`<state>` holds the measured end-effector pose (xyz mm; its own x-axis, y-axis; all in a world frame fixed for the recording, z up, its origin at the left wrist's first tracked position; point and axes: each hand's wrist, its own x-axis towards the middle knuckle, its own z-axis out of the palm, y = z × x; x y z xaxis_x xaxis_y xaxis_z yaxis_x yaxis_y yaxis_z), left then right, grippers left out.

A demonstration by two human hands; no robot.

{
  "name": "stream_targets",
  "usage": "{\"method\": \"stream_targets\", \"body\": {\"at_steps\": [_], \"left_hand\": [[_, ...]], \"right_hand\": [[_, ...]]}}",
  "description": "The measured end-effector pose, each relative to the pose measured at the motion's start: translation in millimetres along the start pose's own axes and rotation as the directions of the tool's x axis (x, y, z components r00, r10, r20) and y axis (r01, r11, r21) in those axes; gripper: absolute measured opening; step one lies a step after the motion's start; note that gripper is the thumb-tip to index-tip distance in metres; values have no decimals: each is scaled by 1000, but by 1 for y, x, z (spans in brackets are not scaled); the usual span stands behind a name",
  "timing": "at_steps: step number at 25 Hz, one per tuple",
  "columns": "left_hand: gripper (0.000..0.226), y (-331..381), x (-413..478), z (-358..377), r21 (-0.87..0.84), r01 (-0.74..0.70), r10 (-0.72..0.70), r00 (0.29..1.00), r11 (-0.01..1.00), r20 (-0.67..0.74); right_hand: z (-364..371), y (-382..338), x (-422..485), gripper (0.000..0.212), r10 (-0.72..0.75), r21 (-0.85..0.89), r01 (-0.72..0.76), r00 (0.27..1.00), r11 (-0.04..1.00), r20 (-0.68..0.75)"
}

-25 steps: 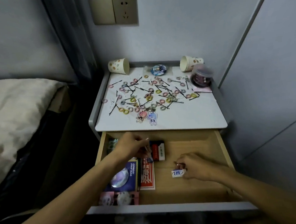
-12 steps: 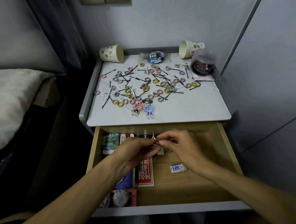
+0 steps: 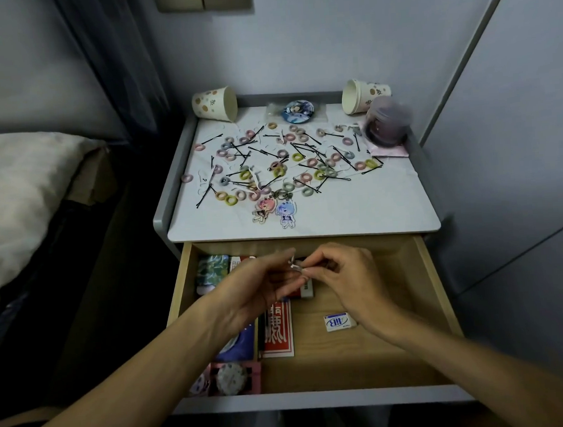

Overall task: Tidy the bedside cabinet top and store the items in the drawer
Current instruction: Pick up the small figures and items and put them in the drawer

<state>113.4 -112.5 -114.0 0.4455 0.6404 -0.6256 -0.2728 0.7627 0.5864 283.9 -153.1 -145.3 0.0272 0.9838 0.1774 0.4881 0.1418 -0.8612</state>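
Tiny item [image 3: 294,266] held over drawer [image 3: 433,289]

The left hand [image 3: 252,292] and right hand [image 3: 347,275] both pinched the silvery item, too small to identify, above the open drawer, hiding some boxes [image 3: 278,333]. Hair ties [image 3: 228,201] and pins [image 3: 334,178] littered the cabinet top [image 3: 357,214].

The white bedside cabinet top [image 3: 357,216] offers one bare band along its near edge, mid-frame. Above it, pastel hair rings and black hairpins [image 3: 280,166] litter the surface. A tipped spotted paper cup [image 3: 214,104] blocks its upper-left corner, and a second paper cup [image 3: 363,95] and a purple-lidded jar [image 3: 385,124] block the upper-right. In the open wooden drawer [image 3: 384,363], the right half lies open around a small white eraser [image 3: 339,321]. A flat red box [image 3: 278,333] crowds the left half. The left hand [image 3: 249,295] and right hand [image 3: 347,275], pinching a small silvery piece [image 3: 294,266], bar the back middle.
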Motion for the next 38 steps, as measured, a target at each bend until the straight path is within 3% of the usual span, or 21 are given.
{"method": "stream_targets", "body": {"at_steps": [2,4,6,8,10,14,17,23,33,38], "left_hand": [[19,-1,0,-1,48,-21,22,999,999,-24],[23,-1,1,-4,82,-52,55,997,995,-44],[21,1,1,-6,150,-108,120,990,983,-77],[14,2,1,-7,239,-166,194,976,957,-102],[12,0,0,-8,328,-201,246,964,923,-101],[11,0,-2,-11,470,-234,296,953,851,-62],[9,4,-4,-13,632,-254,344,939,732,-22],[9,8,-4,-18,624,-232,314,949,746,-23],[9,12,-9,-19,764,-228,370,929,603,-15],[11,15,-11,-25,762,-205,322,947,614,-5]], "right_hand": [[1,-2,0,16,-27,-17,27,1000,999,12],[2,-4,1,9,47,-3,-47,999,999,22],[0,-5,1,7,227,103,-235,970,966,83],[-3,-7,0,18,392,296,-456,885,839,251],[-7,-8,0,15,429,373,-537,839,757,336],[-7,-11,0,8,412,330,-491,867,806,282],[-8,-12,1,8,379,245,-441,887,863,263],[-9,-11,1,10,369,232,-443,880,866,300],[0,-13,-5,5,387,160,-471,842,868,376],[7,-17,-9,7,330,44,-369,873,928,358]]}}
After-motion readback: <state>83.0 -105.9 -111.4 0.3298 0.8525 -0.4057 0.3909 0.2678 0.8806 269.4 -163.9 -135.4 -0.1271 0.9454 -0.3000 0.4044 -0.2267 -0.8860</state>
